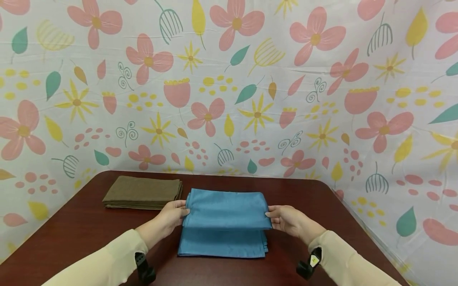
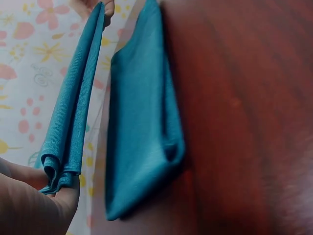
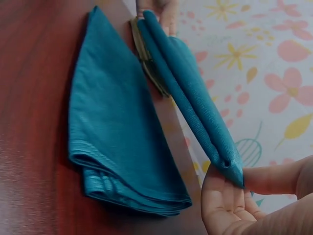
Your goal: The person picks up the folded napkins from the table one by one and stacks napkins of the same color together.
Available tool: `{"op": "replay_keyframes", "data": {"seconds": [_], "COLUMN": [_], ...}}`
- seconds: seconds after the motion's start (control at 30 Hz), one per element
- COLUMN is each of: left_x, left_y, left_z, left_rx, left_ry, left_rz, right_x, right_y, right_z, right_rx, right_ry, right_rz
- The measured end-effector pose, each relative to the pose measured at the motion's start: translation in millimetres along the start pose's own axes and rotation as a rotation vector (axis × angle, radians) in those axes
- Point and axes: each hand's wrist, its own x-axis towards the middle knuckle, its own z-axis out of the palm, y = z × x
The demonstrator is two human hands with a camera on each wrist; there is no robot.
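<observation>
A blue cloth (image 1: 225,243), folded in layers, lies on the dark table, and its upper part is lifted off the lower part. My left hand (image 1: 171,216) pinches the raised part's left end between thumb and fingers. At the opposite end, my right hand (image 1: 291,222) pinches it the same way. In the left wrist view the raised layers of the cloth (image 2: 73,103) hang as a narrow strip between both hands, apart from the part on the table. The right wrist view shows the thumb of my right hand (image 3: 259,196) on one side of the folded edge, fingers on the other.
A folded olive-brown cloth (image 1: 143,190) lies at the back left of the reddish-brown table (image 1: 107,238). Behind the table hangs a white sheet (image 1: 229,79) printed with flowers and leaves. Each wrist wears a dark camera band.
</observation>
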Motion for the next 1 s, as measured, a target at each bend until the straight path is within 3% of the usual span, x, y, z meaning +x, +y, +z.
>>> {"op": "replay_keyframes", "data": {"seconds": [0.43,0.7,1.0], "left_x": [-10.7,-12.2,-13.8], "left_y": [-28.3,-34.3,-35.6], "left_z": [4.7,4.6,-0.2], "left_rx": [-0.037,-0.027,0.051], "left_ry": [0.029,0.020,0.042], "left_rz": [-0.026,-0.037,-0.072], "right_x": [0,4,6], "right_y": [21,32,39], "right_z": [2,-4,-8], "right_rx": [-0.030,-0.047,-0.078], "right_ry": [-0.015,-0.071,-0.124], "right_rz": [0.034,0.098,0.085]}}
